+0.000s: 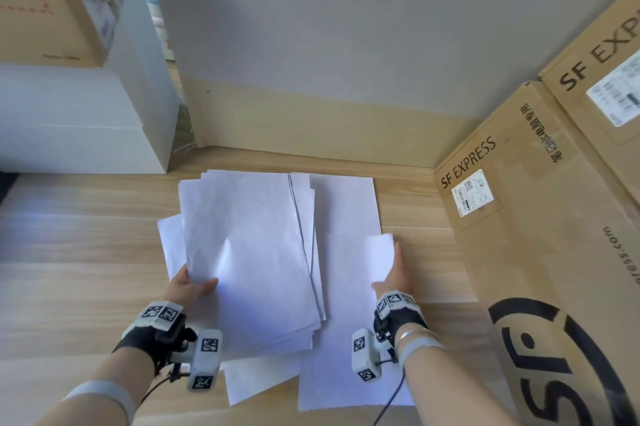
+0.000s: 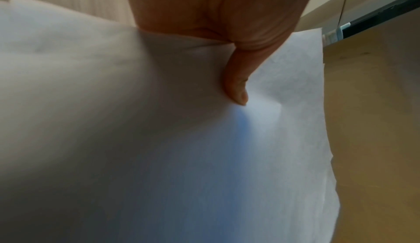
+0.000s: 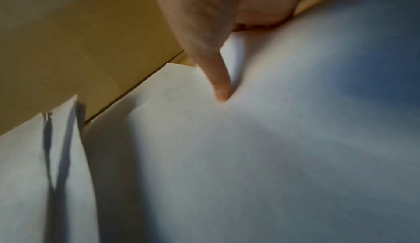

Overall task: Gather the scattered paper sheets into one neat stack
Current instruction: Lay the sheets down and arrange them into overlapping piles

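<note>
Several white paper sheets lie overlapping on the wooden floor (image 1: 69, 252). My left hand (image 1: 194, 287) pinches the near left edge of a loosely fanned bundle of sheets (image 1: 249, 252), thumb on top and fingers hidden beneath. In the left wrist view the left hand (image 2: 236, 88) has its thumb pressing a dent into the bundle's top sheet (image 2: 159, 157). My right hand (image 1: 394, 273) grips the right edge of a long sheet (image 1: 349, 321), which curls up there. In the right wrist view the right hand (image 3: 220, 88) has its thumb on that sheet (image 3: 250, 157). More sheets show at the back right (image 1: 346, 200) and under the bundle near me (image 1: 256, 380).
Large SF Express cardboard boxes (image 1: 540, 218) stand close on the right, next to my right hand. White boxes (image 1: 76, 124) with a cardboard box (image 1: 52, 3) on top stand at the back left. A wall with a baseboard (image 1: 311, 121) runs behind the papers.
</note>
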Tool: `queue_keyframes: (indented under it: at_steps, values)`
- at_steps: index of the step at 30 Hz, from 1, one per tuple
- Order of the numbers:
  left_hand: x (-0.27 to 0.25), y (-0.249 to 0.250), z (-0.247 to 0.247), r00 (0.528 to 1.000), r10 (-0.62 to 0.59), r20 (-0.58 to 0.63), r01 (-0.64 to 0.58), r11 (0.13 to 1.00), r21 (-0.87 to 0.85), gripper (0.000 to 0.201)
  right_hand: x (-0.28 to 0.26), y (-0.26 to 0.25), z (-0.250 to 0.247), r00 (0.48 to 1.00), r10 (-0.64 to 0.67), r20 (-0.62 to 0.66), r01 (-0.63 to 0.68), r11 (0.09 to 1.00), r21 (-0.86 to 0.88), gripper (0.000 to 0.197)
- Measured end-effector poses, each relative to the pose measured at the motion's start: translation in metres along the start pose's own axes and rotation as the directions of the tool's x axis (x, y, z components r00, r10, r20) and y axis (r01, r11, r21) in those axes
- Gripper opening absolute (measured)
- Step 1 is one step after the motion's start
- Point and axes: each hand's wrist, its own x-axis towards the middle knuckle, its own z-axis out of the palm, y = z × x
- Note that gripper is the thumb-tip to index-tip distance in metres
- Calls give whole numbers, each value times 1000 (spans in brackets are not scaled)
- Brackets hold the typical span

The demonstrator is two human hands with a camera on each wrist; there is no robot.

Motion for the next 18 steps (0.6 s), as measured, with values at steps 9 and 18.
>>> queue_keyframes:
  at_steps: [9, 18]
  values:
    - [8, -8, -7, 999, -24, -26, 25, 999, 39, 45, 14, -27, -2, 1000, 4, 7, -4, 1000, 16, 75]
    - [9, -12, -8, 998, -27, -49, 31, 996, 84, 45, 13, -21, 1, 994, 76, 73, -76, 997, -4, 64]
